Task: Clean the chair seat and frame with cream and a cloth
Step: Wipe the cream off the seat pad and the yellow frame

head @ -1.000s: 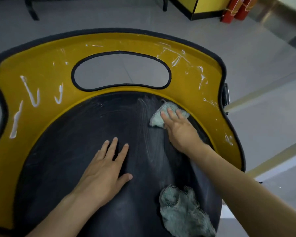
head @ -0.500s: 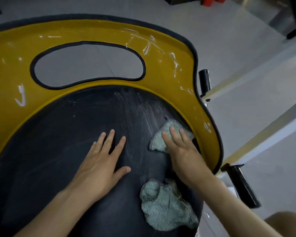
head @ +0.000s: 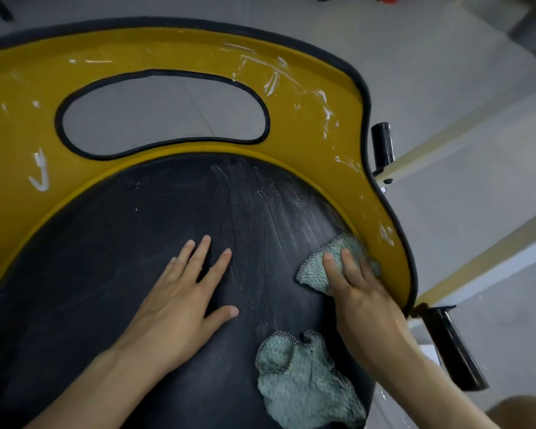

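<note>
Resting cloth [head: 307,382]: being carried, crumpled, by black seat [head: 106,258], lower right.
Left hand [head: 180,305]: being held flat on seat, fingers spread.
Right hand [head: 362,292]: being pressed, fingers straight, onto second cloth [head: 316,270] beside yellow frame [head: 167,51].
Cream [head: 41,174]: being shown as streaks, upper frame.

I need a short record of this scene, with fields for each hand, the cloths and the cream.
left hand: flat, fingers spread, resting on the black padded chair seat
right hand: straight fingers press a folded pale green cloth at the seat's right edge
crumpled pale green cloth: lying loose near the seat front
cream: smeared white on seat; streaks on yellow plastic frame
</note>
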The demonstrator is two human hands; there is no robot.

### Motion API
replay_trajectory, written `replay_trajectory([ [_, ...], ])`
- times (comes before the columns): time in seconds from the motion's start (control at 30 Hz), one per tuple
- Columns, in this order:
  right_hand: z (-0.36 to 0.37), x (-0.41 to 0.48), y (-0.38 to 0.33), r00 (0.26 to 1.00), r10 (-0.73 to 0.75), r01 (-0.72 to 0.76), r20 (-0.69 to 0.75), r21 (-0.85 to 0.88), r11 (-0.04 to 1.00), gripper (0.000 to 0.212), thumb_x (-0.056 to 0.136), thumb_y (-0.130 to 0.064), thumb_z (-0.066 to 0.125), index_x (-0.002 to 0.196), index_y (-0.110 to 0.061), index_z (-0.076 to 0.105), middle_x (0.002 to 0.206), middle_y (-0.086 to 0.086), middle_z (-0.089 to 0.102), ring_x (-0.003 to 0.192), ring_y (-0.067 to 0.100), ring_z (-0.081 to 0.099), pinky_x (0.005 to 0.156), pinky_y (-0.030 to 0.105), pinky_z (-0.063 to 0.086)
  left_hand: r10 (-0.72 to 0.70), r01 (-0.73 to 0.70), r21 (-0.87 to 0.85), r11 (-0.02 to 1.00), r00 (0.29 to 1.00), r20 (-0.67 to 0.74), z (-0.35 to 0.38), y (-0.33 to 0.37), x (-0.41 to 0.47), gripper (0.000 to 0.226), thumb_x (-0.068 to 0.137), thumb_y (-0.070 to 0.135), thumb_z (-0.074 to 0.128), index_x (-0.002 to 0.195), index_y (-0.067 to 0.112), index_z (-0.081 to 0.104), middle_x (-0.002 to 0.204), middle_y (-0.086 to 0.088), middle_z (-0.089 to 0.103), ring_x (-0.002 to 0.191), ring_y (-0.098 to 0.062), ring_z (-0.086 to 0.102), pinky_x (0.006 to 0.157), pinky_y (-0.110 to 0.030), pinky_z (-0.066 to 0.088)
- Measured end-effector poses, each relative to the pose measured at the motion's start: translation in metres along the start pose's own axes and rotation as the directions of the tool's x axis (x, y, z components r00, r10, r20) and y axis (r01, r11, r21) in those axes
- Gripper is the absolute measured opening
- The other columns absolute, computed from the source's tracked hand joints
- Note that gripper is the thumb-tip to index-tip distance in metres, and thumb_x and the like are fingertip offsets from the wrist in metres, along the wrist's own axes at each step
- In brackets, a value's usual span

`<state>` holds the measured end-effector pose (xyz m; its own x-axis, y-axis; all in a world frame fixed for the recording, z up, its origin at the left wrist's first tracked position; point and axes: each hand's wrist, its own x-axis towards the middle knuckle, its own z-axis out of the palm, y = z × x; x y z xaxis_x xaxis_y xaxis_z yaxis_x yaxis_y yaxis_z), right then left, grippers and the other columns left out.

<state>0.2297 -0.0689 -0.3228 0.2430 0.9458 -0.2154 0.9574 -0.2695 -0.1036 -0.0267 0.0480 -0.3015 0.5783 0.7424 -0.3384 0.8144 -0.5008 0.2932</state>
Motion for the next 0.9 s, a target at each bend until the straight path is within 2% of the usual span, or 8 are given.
replay_trajectory([
  [0.07,-0.004,0.027,-0.003,0.998,-0.055,0.053,-0.027,-0.088,0.995,0.071,0.081,-0.006,0.049,0.15,-0.012,0.033,0.152,0.022,0.036,0.136,0.046,0.039,0.114,0.056,0.03,0.002,-0.002,0.002,1.0,1.0,-0.003,0.0,-0.001,-0.001,0.085,0.096,0.067,0.038,0.152,0.044,-0.021,0.156,0.01,-0.041,0.143,-0.009,-0.038,0.114,-0.023,-0.016],
  [0.17,-0.011,0.083,-0.013,0.99,-0.132,0.126,-0.06,-0.091,0.988,0.069,0.092,-0.009,0.045,0.156,-0.015,0.021,0.159,0.02,0.023,0.145,0.043,0.023,0.12,0.051,0.014,-0.011,0.011,0.004,1.0,1.0,-0.002,-0.001,-0.006,-0.006,0.085,0.097,0.066,0.037,0.152,0.044,-0.023,0.156,0.01,-0.042,0.143,-0.008,-0.038,0.114,-0.023,-0.017],
  [0.23,-0.015,0.122,-0.025,0.984,-0.165,0.16,-0.073,-0.076,0.984,0.065,0.097,-0.013,0.043,0.157,-0.015,0.017,0.161,0.019,0.019,0.146,0.04,0.019,0.121,0.047,0.013,-0.025,0.025,0.003,1.0,1.0,0.004,-0.002,-0.008,-0.01,0.085,0.097,0.066,0.038,0.151,0.043,-0.023,0.156,0.009,-0.042,0.143,-0.009,-0.037,0.114,-0.023,-0.016],
  [0.37,-0.017,0.173,-0.048,0.976,-0.167,0.159,-0.137,-0.068,0.985,0.06,0.101,-0.018,0.04,0.156,-0.014,0.017,0.16,0.019,0.022,0.142,0.039,0.028,0.119,0.046,0.02,-0.05,0.049,0.025,0.998,0.999,0.021,-0.004,-0.015,-0.014,0.084,0.098,0.065,0.036,0.152,0.042,-0.025,0.156,0.008,-0.043,0.145,-0.011,-0.036,0.115,-0.024,-0.015],
  [0.5,-0.014,0.122,-0.051,0.97,-0.232,0.229,-0.079,-0.036,0.973,0.069,0.096,-0.012,0.045,0.157,-0.014,0.013,0.162,0.018,0.014,0.148,0.038,0.016,0.121,0.044,0.016,-0.068,0.068,0.008,0.998,0.998,0.015,-0.001,-0.02,-0.021,0.085,0.098,0.065,0.038,0.153,0.041,-0.021,0.158,0.006,-0.04,0.146,-0.012,-0.035,0.118,-0.026,-0.013],
  [0.63,-0.008,0.081,-0.055,0.934,-0.356,0.356,-0.02,-0.03,0.934,0.074,0.088,-0.002,0.052,0.156,-0.013,0.023,0.16,0.017,0.022,0.147,0.041,0.018,0.117,0.05,0.027,-0.094,0.094,0.016,0.995,0.996,-0.008,0.0,-0.029,-0.031,0.085,0.098,0.065,0.037,0.154,0.04,-0.022,0.157,0.005,-0.041,0.145,-0.013,-0.036,0.118,-0.026,-0.015],
  [0.8,-0.019,0.177,-0.087,0.954,-0.289,0.287,-0.075,-0.036,0.957,0.058,0.098,-0.009,0.045,0.153,-0.01,0.029,0.158,0.021,0.026,0.144,0.045,0.022,0.119,0.048,0.019,-0.159,0.159,0.014,0.987,0.987,-0.035,0.001,-0.055,-0.055,0.084,0.098,0.066,0.036,0.153,0.042,-0.023,0.158,0.005,-0.039,0.145,-0.013,-0.036,0.113,-0.023,-0.017],
  [0.9,-0.014,0.216,-0.147,0.934,-0.349,0.346,-0.083,-0.045,0.937,0.056,0.098,-0.02,0.03,0.153,-0.01,0.027,0.158,0.02,0.026,0.144,0.044,0.022,0.119,0.049,0.017,-0.219,0.219,0.02,0.976,0.976,0.013,-0.005,-0.074,-0.072,0.085,0.098,0.067,0.035,0.15,0.043,-0.027,0.156,0.006,-0.042,0.145,-0.015,-0.035,0.112,-0.023,-0.015],
])
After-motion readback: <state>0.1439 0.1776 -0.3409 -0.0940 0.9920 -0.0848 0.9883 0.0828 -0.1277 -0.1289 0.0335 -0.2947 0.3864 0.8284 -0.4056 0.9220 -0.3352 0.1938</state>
